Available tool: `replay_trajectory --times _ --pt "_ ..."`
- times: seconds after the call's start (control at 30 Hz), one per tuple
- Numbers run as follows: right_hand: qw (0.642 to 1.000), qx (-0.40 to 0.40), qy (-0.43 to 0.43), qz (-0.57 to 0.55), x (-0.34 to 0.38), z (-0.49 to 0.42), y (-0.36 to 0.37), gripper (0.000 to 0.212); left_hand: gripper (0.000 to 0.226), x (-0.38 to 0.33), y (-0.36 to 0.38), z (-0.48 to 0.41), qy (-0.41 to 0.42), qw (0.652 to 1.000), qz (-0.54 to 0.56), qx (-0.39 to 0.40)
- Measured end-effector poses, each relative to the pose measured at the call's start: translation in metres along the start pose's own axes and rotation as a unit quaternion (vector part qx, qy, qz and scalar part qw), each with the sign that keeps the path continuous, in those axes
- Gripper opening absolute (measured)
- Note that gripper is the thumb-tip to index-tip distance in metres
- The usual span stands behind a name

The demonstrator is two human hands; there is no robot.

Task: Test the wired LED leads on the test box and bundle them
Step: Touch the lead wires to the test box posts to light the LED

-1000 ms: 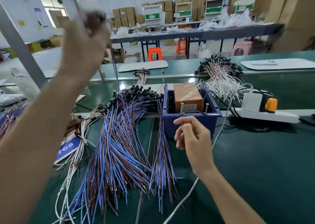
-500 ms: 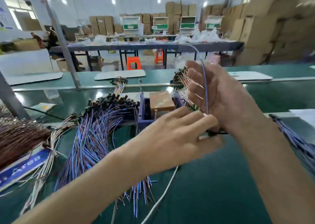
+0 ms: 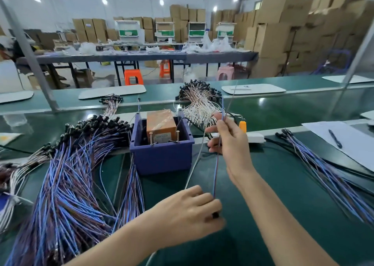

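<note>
While in left hand (image 3: 189, 211), right hand (image 3: 231, 144): lead (image 3: 216, 171)

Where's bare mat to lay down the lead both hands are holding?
Free: green mat between blue bin and right lead bundle, beneath the held lead and right hand. Crowded: blue-brown lead pile left of the bin, white leads behind it.

Left hand (image 3: 188, 211), lower centre of frame: bare, forearm uncovered down to the bottom edge. Right hand (image 3: 229, 144), right of centre: bare too, slim forearm uncovered as far as the lower right of the frame.
</note>
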State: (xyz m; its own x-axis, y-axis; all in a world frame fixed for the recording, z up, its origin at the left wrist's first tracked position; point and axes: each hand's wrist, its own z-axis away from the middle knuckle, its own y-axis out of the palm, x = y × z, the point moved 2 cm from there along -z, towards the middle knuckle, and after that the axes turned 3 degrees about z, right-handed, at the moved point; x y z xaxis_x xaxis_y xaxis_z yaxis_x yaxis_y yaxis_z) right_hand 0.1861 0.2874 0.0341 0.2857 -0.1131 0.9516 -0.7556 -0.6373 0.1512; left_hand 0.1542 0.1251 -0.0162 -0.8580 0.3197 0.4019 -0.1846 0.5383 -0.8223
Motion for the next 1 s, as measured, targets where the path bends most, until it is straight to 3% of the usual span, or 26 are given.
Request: replay_trajectory --times 0.13,0.23,0.3,0.37,0.43,0.47,0.57,0.7,1.0 --pt "0.999 0.018 -0.031 0.008 -0.008 0.007 0.007 0.021 0.031 0.007 0.006 0.015 -0.017 0.998 0.007 0.063" --pt "0.998 0.039 -0.048 0.021 -0.01 0.011 0.018 0.022 0.034 0.019 -0.007 0.017 -0.139 0.988 0.072 0.003" --pt "0.997 0.058 -0.053 0.017 -0.01 0.012 0.027 0.023 0.026 0.036 -0.024 0.015 -0.265 0.942 0.165 -0.124" --pt "0.995 0.085 -0.05 0.011 -0.01 0.014 0.037 0.025 0.02 0.058 -0.041 0.012 -0.392 0.858 0.23 -0.239" --pt "0.993 0.111 -0.04 0.001 -0.011 0.015 0.048 0.028 0.018 0.079 -0.051 0.007 -0.477 0.793 0.26 -0.275" --pt "0.992 0.118 -0.041 0.003 -0.012 0.016 0.053 0.028 0.02 0.088 -0.054 0.004 -0.497 0.781 0.264 -0.271" --pt "0.99 0.123 -0.053 0.039 -0.013 0.016 0.063 0.028 0.026 0.101 -0.056 -0.001 -0.511 0.782 0.259 -0.246" --pt "0.986 0.133 -0.065 0.073 -0.013 0.014 0.069 0.032 0.014 0.104 -0.055 -0.003 -0.504 0.785 0.24 -0.267" --pt "0.987 0.139 -0.077 0.004 -0.004 0.008 0.07 0.018 0.01 0.114 -0.057 0.0 -0.501 0.748 0.311 -0.305"
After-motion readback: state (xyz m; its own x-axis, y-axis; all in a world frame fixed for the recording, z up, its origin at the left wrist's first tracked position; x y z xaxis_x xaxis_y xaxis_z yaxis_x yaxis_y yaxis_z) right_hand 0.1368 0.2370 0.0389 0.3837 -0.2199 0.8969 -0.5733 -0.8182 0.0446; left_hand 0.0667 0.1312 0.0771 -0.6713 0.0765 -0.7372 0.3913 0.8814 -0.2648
